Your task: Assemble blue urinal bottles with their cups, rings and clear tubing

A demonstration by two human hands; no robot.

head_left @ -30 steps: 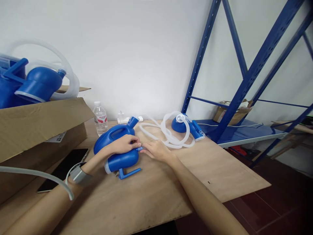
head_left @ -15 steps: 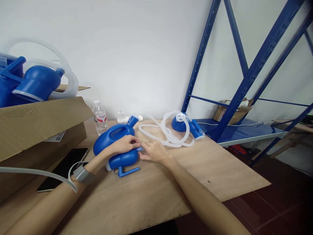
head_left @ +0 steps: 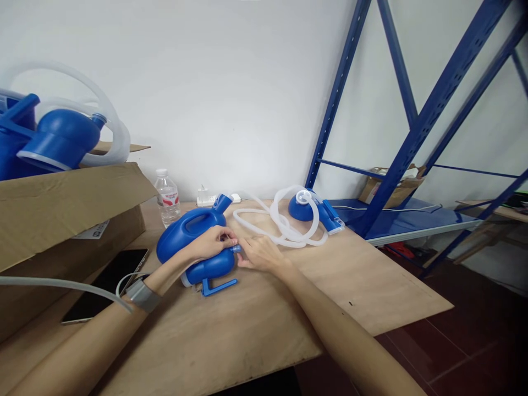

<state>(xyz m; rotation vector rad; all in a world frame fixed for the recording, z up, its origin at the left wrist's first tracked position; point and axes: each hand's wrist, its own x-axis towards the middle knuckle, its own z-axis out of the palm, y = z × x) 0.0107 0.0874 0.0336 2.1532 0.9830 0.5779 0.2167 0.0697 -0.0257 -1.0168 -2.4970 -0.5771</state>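
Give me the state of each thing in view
Blue cup: on its side
Left hand: against the cup
Right hand: at the cup's nozzle, grip unclear
Blue jug: pose unclear
Pale tubing: loosely looped
Large box: open
Water bottle: upright, capped
Black device: screen dark

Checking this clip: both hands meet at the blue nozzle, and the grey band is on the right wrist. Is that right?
Not the wrist: the head view shows the grey band on the left one. The rest holds: the left hand and right hand meet at the blue nozzle.
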